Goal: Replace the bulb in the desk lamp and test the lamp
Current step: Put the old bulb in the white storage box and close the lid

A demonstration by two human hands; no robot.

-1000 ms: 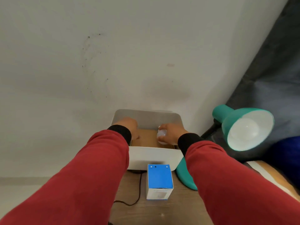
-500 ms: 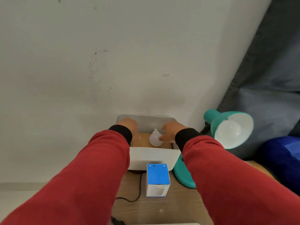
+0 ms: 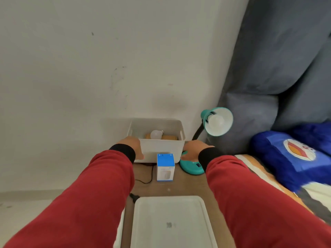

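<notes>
A white bulb (image 3: 156, 134) lies loose inside the white bin (image 3: 161, 151) against the wall, on brown cardboard. My left hand (image 3: 134, 146) is at the bin's front left corner and my right hand (image 3: 192, 149) at its front right corner, over the lamp base (image 3: 191, 168). Both hands are outside the bin with nothing in them. The teal desk lamp's shade (image 3: 224, 111) faces me with a white bulb (image 3: 215, 121) seated in it. A blue and white bulb box (image 3: 165, 166) stands upright in front of the bin.
A white tray or lid (image 3: 170, 221) lies flat on the wooden table near me. A black cord (image 3: 148, 179) runs left of the box. A grey curtain (image 3: 277, 59) and a blue cushion (image 3: 295, 154) are to the right.
My right hand has let go of the bulb, which now lies in the bin. Both hands have come out of the bin to its front corners, and the view has pulled back.
</notes>
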